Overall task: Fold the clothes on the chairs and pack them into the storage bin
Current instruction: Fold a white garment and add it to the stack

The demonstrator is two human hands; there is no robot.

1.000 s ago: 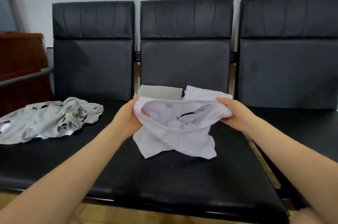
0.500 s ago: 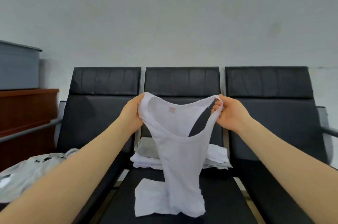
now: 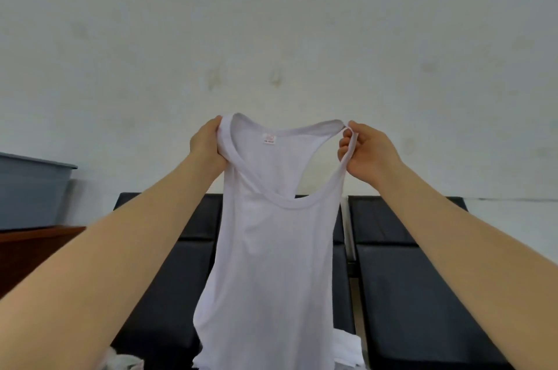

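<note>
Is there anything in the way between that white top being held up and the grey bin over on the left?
Nothing visible blocks it. The white tank top hangs from both hands, left hand and right hand, above the black chairs. The grey bin sits on a brown cabinet at the left; only the left forearm lies that way. Whether it holds anything can't be seen.

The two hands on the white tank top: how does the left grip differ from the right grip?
The left hand wraps a bunched shoulder strap of the white tank top, fingers hidden behind the cloth; the right hand pinches a thin strap, which loops over its fingers. The left hand sits beside the neckline and label; the right hand holds its strap stretched out to the side. Both hold the top up at about the same height.
</note>
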